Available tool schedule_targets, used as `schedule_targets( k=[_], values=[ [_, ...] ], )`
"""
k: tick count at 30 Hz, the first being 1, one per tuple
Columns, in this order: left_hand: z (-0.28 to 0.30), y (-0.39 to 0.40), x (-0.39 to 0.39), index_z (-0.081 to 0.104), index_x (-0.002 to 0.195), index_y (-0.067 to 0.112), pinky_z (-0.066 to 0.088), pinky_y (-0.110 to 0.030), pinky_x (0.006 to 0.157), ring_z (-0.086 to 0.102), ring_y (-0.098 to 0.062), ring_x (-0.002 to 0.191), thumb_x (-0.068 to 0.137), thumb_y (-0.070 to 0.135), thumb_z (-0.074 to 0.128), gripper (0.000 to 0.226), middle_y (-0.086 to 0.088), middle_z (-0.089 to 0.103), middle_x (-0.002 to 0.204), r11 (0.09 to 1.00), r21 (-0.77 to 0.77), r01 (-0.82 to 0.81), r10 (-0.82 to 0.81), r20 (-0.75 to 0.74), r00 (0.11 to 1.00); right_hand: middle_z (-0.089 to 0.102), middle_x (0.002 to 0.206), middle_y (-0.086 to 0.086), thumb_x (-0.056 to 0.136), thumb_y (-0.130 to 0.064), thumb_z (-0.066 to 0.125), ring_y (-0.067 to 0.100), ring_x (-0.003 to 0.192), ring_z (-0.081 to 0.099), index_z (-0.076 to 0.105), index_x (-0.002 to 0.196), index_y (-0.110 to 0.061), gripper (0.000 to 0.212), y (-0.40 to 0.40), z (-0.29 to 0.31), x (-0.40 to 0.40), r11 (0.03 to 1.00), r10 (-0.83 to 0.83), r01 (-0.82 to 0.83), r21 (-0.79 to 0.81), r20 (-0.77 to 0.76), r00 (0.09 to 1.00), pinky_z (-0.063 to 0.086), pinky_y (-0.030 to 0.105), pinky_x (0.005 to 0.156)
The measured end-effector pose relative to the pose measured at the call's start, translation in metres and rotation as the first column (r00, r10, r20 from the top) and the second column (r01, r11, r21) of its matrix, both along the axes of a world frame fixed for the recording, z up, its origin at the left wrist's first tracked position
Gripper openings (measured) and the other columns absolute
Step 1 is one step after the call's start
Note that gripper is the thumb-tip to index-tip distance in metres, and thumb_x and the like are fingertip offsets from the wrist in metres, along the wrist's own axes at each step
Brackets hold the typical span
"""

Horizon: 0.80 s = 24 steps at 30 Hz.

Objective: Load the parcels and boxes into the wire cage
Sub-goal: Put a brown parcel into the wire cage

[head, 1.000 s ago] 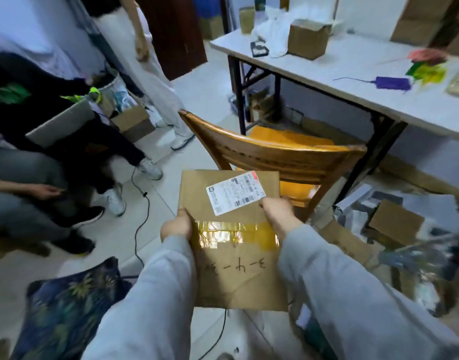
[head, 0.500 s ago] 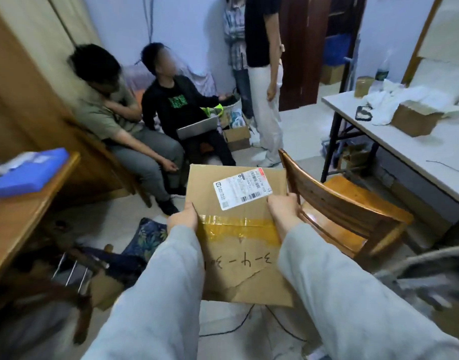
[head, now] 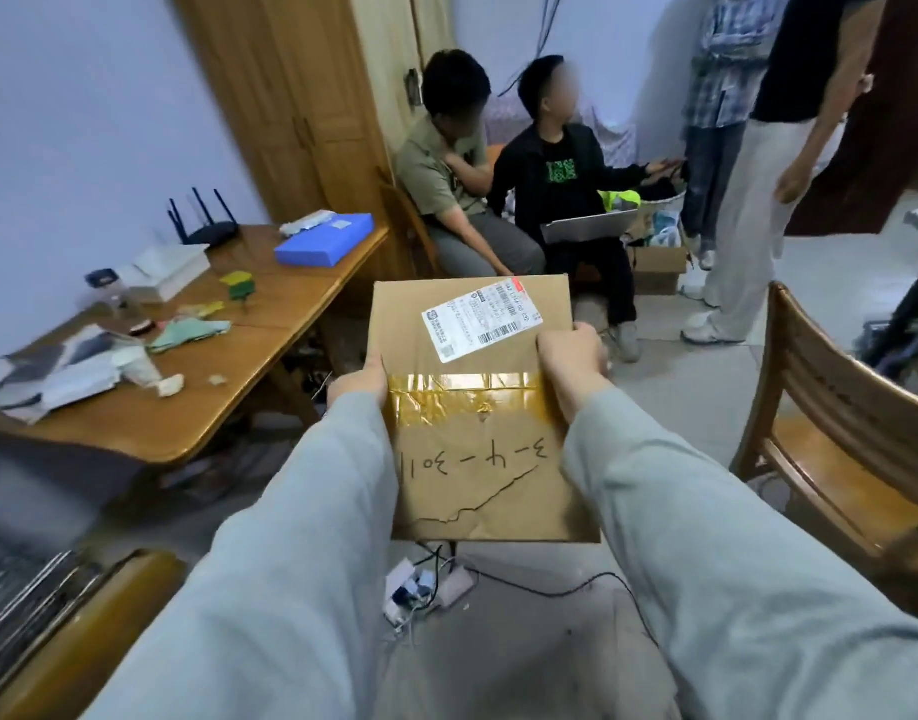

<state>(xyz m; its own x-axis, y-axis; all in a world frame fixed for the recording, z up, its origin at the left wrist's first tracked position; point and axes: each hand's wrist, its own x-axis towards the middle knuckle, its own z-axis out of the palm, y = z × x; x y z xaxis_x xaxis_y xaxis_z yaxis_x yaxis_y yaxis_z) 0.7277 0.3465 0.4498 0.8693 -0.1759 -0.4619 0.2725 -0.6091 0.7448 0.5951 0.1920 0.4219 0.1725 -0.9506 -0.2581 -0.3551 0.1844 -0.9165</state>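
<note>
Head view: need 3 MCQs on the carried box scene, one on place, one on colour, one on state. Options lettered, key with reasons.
1. Where does the blue box lie?
A. on the wooden table
B. on the chair seat
C. on the floor

2. What colour is the tape across the cardboard box?
A. red
B. yellow-brown
C. white

3. How is the cardboard box held?
A. one hand underneath
B. resting on the table
C. left hand and right hand gripping opposite sides

Key:
1 A, it sits at the table's far end.
2 B, a glossy yellow-brown band crosses the middle below the shipping label.
3 C, each hand clasps one side edge and the box is off every surface.
</note>
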Motion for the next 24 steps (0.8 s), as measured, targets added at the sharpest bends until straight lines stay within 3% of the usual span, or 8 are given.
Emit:
schedule_targets(
  k=[4,10,15,20,24],
  values=[
    [-0.009,0.067,0.009,0.038,0.14,0.006,0.037,-0.038,0.102,0.05,-0.032,0.122,0.088,0.068,0.039,0.081,-0.012,0.051,0.135,0.998,0.051,-0.032,0.03,0.034,0.999,0.055,0.133,0.009,0.079,-0.026,0.052,0.035,0.124,0.046,0.055,0.128,-0.018,0.05,0.054,-0.021,0.02,0.996,0.086,-0.087,-0.012,-0.041,0.995,0.039,0.039,0.104],
    [-0.017,0.139,0.025,0.035,0.143,0.004,0.031,-0.036,0.107,0.044,-0.03,0.129,0.089,0.068,0.035,0.084,-0.012,0.045,0.142,0.994,0.093,-0.06,0.054,0.067,0.996,0.06,0.126,0.008,0.07,-0.032,0.053,0.033,0.116,0.053,0.059,0.121,-0.021,0.052,0.109,-0.036,0.045,0.983,0.182,-0.182,0.002,-0.018,0.983,0.044,0.044,0.102],
    [-0.021,0.168,0.038,0.039,0.14,0.011,0.036,-0.041,0.104,0.049,-0.03,0.123,0.083,0.07,0.045,0.083,-0.009,0.05,0.135,0.984,0.013,-0.179,0.179,-0.014,0.984,0.06,0.124,0.006,0.068,-0.035,0.053,0.032,0.116,0.053,0.059,0.12,-0.024,0.054,0.125,-0.042,0.072,0.963,0.269,-0.269,0.015,0.009,0.963,0.044,0.045,0.101],
    [-0.029,0.194,0.051,0.029,0.146,0.005,0.031,-0.04,0.109,0.044,-0.032,0.13,0.083,0.068,0.048,0.092,-0.012,0.044,0.143,0.946,0.02,-0.323,0.323,0.026,0.946,0.06,0.122,0.008,0.068,-0.032,0.052,0.034,0.114,0.052,0.058,0.119,-0.022,0.052,0.137,-0.038,0.107,0.912,0.41,-0.41,-0.014,-0.02,0.912,0.045,0.043,0.1],
    [-0.032,0.223,0.058,0.039,0.141,0.002,0.032,-0.038,0.109,0.045,-0.032,0.13,0.086,0.067,0.044,0.085,-0.015,0.044,0.144,0.904,0.008,-0.427,0.426,0.059,0.903,0.059,0.123,0.008,0.071,-0.034,0.053,0.033,0.114,0.051,0.057,0.123,-0.022,0.053,0.158,-0.027,0.138,0.837,0.545,-0.546,-0.047,-0.021,0.838,0.045,0.043,0.1]
  ],
)
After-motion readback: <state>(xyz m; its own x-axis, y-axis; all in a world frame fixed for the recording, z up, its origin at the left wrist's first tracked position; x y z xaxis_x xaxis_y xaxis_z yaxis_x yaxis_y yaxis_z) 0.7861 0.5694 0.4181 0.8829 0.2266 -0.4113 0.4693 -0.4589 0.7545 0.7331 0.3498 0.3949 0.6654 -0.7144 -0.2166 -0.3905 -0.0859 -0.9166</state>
